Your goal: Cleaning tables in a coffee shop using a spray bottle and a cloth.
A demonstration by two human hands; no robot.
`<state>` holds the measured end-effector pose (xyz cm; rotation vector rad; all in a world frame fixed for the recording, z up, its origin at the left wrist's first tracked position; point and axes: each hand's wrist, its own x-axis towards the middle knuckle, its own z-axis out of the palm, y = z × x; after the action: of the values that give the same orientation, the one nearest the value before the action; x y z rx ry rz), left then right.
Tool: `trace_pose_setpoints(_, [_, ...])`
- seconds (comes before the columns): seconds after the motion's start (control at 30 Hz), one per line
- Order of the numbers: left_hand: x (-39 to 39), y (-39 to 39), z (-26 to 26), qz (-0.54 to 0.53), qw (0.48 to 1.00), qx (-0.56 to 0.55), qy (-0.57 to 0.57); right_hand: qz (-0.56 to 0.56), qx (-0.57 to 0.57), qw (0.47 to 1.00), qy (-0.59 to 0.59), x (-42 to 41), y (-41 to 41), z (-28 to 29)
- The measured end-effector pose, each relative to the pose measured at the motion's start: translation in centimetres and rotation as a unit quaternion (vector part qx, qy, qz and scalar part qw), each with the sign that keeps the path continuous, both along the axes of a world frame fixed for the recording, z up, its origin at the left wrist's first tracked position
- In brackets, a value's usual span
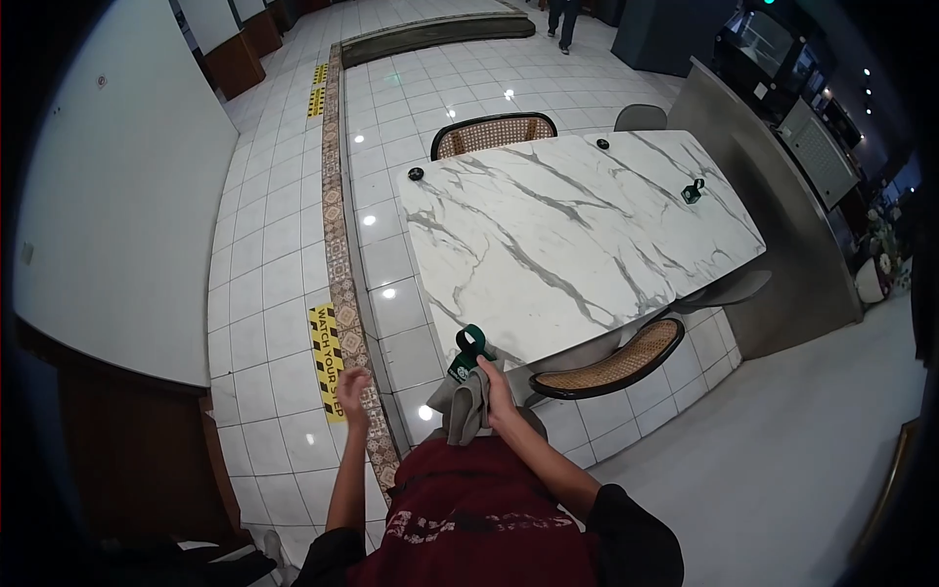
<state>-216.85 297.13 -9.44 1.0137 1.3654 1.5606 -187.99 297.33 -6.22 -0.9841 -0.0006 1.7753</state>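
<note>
In my right hand (pixel 498 396) is a bunched grey cloth (pixel 468 411), hanging in folds in front of my dark red apron (pixel 484 484). Just past the fingers, at the near left corner of the marble-patterned table (pixel 528 242), is a small green table sign with a looped top (pixel 470 351). The cloth and hand cover part of it, and I cannot tell whether the hand touches it. My left hand (pixel 353 390) is raised over the tiled floor, left of the table, fingers loosely bent and holding nothing.
A second green sign (pixel 692 191) and two round black discs (pixel 416 174) (pixel 603 144) lie on the table. Cane-backed chairs (pixel 612 365) (pixel 499 134) flank it. A floor step edge with patterned tiles (pixel 339 242) and warning tape (pixel 326 363) runs along the left. A person (pixel 563 22) walks far ahead.
</note>
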Motion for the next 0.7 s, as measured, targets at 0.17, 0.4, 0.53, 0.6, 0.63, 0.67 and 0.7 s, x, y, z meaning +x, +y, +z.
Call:
trace_pose_setpoints(0.17, [13.9,2.5,2.9,-0.289,0.952,0.028,-0.098,0.028,-0.017,0.999,0.012,2.3,1.2,0.8])
trace_pose_setpoints(0.4, [22.1,3.4,5.8,-0.339,0.919,0.090,0.177,0.044,0.012,0.999,0.004,10.6,2.5,-0.4])
trace_pose_setpoints(0.53, [25.2,3.1,4.9,-0.326,0.939,0.075,0.076,0.090,0.023,0.996,-0.015,13.1,2.1,0.4])
trace_pose_setpoints(0.6, [26.0,2.7,3.5,-0.296,0.954,0.023,-0.050,0.108,0.028,0.993,-0.026,14.1,2.3,1.2])
trace_pose_setpoints(0.63, [26.4,2.4,2.9,-0.277,0.954,-0.003,-0.113,0.128,0.034,0.991,-0.029,14.5,2.4,1.7])
trace_pose_setpoints(0.67, [26.8,2.1,2.8,-0.273,0.955,-0.003,-0.112,0.146,0.040,0.988,-0.032,14.9,2.3,1.7])
trace_pose_setpoints(0.7, [27.3,1.8,2.7,-0.261,0.963,-0.008,-0.069,0.166,0.045,0.984,-0.035,15.2,2.4,1.7])
